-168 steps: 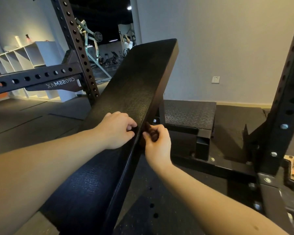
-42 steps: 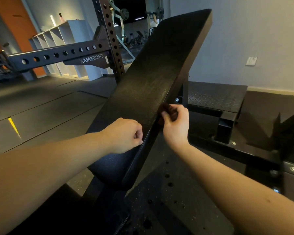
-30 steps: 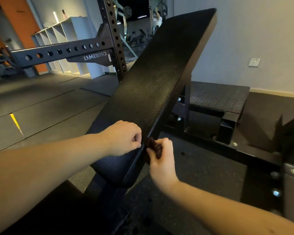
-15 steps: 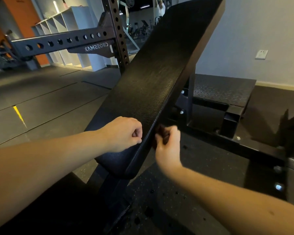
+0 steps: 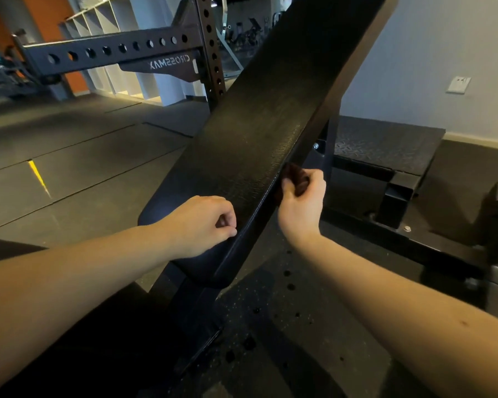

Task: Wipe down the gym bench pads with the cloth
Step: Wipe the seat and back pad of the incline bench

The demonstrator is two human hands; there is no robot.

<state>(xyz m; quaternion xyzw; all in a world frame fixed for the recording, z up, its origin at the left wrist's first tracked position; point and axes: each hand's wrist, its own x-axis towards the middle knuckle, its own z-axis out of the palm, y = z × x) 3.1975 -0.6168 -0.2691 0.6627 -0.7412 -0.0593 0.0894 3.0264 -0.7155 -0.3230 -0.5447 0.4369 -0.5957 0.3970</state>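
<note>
A black inclined bench back pad (image 5: 259,130) runs from lower centre up to the top right. My right hand (image 5: 301,201) grips a dark brown cloth (image 5: 295,176) bunched against the pad's right side edge, about a third of the way up. My left hand (image 5: 200,225) rests on the pad's lower top surface near the right edge, fingers curled into a loose fist with nothing seen in it. The black seat pad (image 5: 78,334) lies dark at the bottom left.
A black perforated rack upright (image 5: 212,50) and its horizontal arm (image 5: 110,53) stand left behind the pad. A black diamond-plate platform (image 5: 385,142) sits right of the bench on rubber flooring. White shelving (image 5: 118,38) lines the far left wall; a wall socket (image 5: 458,84) is at right.
My right hand with the cloth has slid down and back up along the pad's right edge. My left hand has stayed fisted on the lower pad. The view has tilted slightly down.
</note>
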